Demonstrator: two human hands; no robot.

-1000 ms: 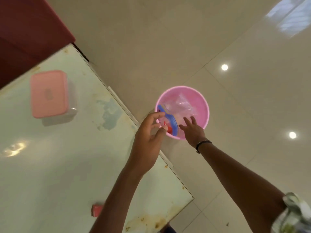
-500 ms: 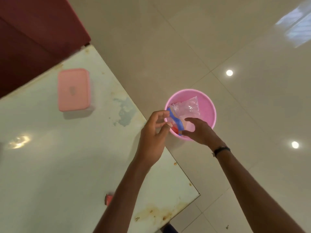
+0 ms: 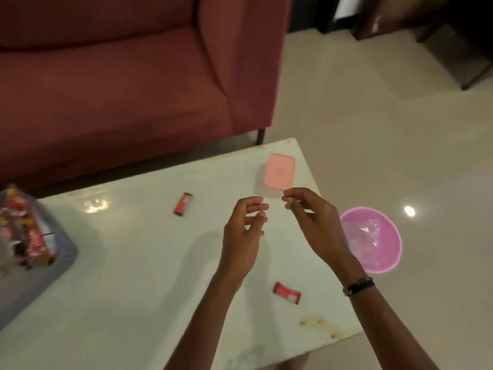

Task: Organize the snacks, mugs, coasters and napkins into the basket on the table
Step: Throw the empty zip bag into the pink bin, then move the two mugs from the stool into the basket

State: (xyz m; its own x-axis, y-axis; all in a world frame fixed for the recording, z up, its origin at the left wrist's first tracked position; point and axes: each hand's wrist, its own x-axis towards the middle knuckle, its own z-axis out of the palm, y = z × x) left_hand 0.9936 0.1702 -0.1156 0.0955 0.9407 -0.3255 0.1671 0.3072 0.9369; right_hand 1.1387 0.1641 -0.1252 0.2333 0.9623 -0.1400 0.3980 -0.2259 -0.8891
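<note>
The table carries the basket at its left edge, already holding snacks. Both hands, left and right, hover empty, fingers loosely curled apart. Two small red bars lie loose: light, crinkly, probably slippery; pinch across the middle.

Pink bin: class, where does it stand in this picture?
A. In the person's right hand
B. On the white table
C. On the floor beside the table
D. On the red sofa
C: the pink bin sits on the tiled floor, past the edge of the white table.
</note>
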